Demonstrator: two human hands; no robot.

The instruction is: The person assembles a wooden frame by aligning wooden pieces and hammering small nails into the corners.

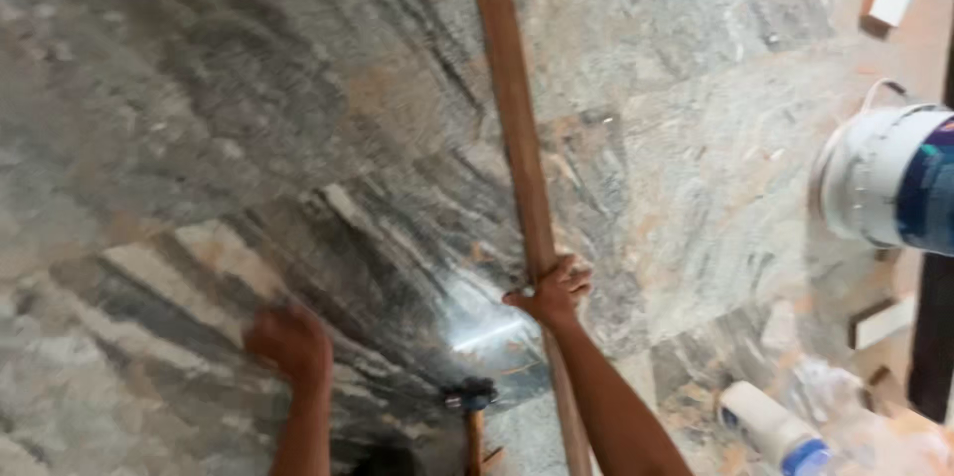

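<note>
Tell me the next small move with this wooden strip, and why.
Probably bring the left hand across to steady the wooden strip. Only the right hand has a grip on it, near its lower part, while the long upper stretch lies free across the stone floor, and the left hand rests apart from it.

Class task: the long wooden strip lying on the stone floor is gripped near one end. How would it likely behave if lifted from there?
The wooden strip looks straight and stiff, so it probably won't droop. The right hand grips near one end, so the far end would likely feel tip-heavy. Being flat-sided, it should slide rather than roll.
</note>
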